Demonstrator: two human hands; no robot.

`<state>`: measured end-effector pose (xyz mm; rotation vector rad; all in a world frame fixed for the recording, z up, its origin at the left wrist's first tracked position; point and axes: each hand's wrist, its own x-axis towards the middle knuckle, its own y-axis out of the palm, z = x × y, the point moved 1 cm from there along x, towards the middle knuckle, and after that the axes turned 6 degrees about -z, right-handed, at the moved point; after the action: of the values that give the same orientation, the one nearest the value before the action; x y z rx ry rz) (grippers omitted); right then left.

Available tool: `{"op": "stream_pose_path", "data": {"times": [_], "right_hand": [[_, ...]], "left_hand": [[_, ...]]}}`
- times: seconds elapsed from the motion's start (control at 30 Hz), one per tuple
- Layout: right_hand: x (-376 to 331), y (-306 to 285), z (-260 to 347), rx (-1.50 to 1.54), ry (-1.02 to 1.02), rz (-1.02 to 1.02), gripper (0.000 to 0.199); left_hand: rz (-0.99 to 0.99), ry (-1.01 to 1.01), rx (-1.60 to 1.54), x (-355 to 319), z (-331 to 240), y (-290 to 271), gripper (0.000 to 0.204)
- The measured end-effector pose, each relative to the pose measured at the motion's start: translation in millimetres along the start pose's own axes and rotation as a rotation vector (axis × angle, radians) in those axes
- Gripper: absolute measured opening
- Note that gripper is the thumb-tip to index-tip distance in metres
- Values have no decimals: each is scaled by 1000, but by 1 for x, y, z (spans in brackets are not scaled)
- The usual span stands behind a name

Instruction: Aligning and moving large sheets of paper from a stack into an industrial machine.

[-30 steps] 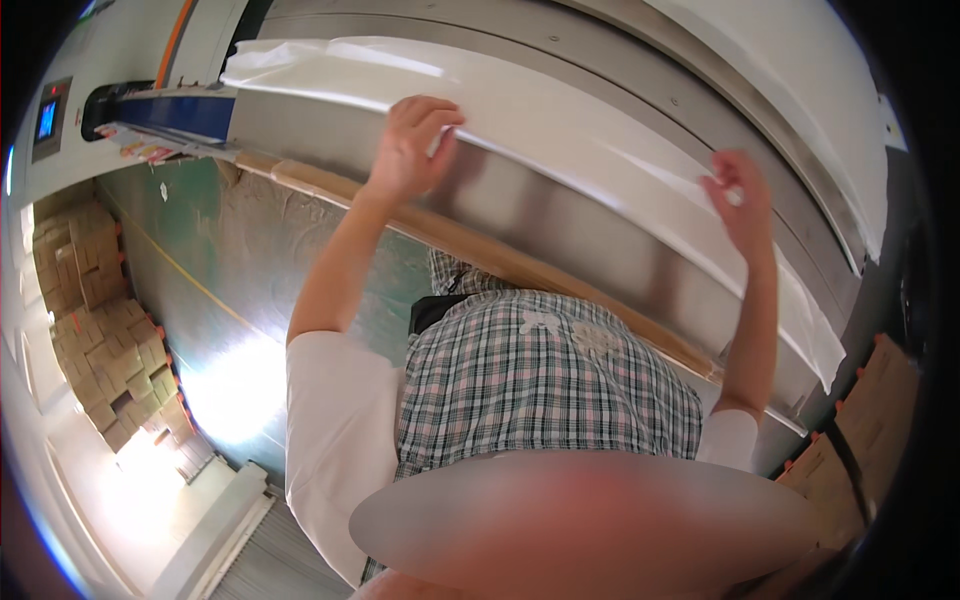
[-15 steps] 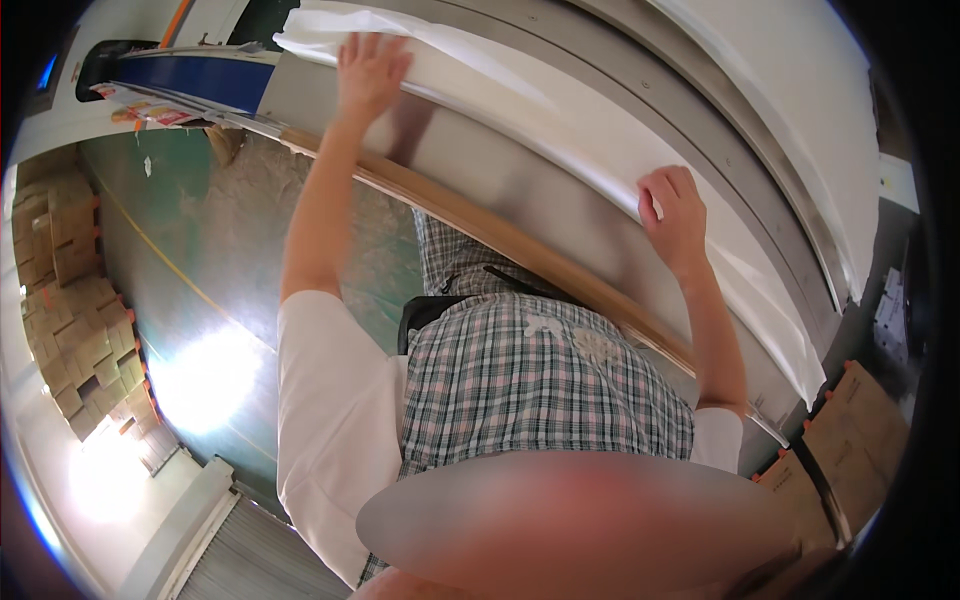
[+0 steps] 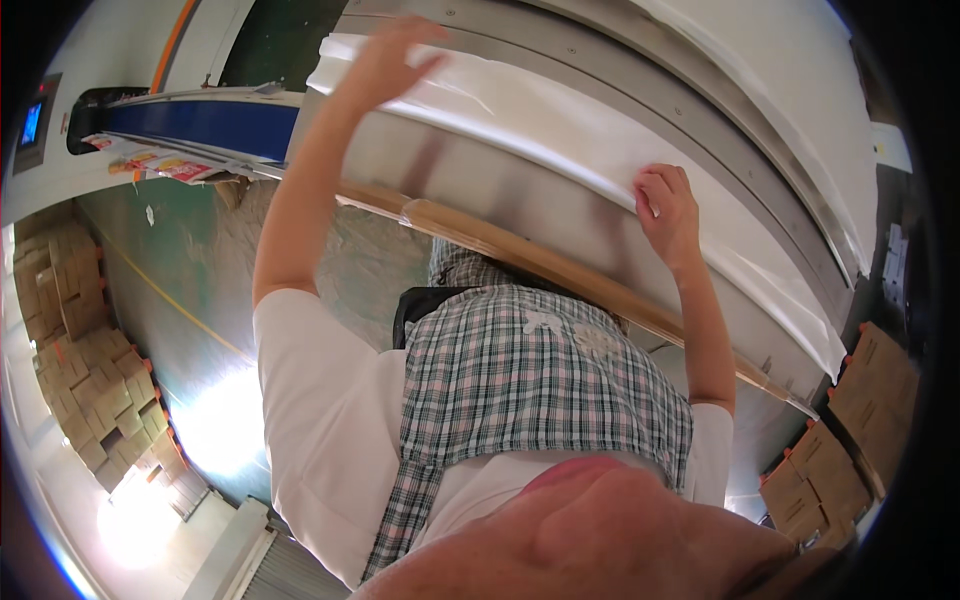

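Observation:
A long white sheet (image 3: 540, 110), soft like film or cloth, lies in a band along the grey metal bed in front of me. Its near edge looks folded or rolled. Over its left end hovers my left hand (image 3: 392, 62), slightly blurred, with thumb and fingers apart and nothing in it. Farther right, my right hand (image 3: 668, 212) rests at the sheet's near edge with its fingers curled in around that edge. The fingertips are partly hidden. A brown strip (image 3: 520, 255) runs along the front of the bed, between it and my checked apron (image 3: 540, 390).
Beyond the sheet are a metal rail (image 3: 620, 75) with screws and a broad white sheet (image 3: 790, 120). A blue panel (image 3: 200, 128) extends at the left, with a small screen (image 3: 32, 122) past it. Cardboard boxes (image 3: 105, 395) stack at left; more boxes (image 3: 820, 470) stand at right.
My left hand has come up off the white sheet, its fingers swinging rightward. My right hand keeps its place at the edge. The whole view has shifted slightly.

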<state>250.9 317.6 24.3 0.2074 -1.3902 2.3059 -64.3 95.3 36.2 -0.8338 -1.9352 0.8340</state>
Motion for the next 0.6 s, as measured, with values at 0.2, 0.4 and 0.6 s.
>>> {"op": "stream_pose_path", "data": {"times": [0.2,0.4,0.6], "right_hand": [[-2,-1,3,-52,38,-38,17],[-11,-7,-2,-67,69,-46,18],[-31,-42,-22,-123,126,4,20]], "left_hand": [[625,-179,347,-7,29,-11,29],[746,-338,560,-5,65,-53,35],[226,-89,-9,29,13,27,29]]}}
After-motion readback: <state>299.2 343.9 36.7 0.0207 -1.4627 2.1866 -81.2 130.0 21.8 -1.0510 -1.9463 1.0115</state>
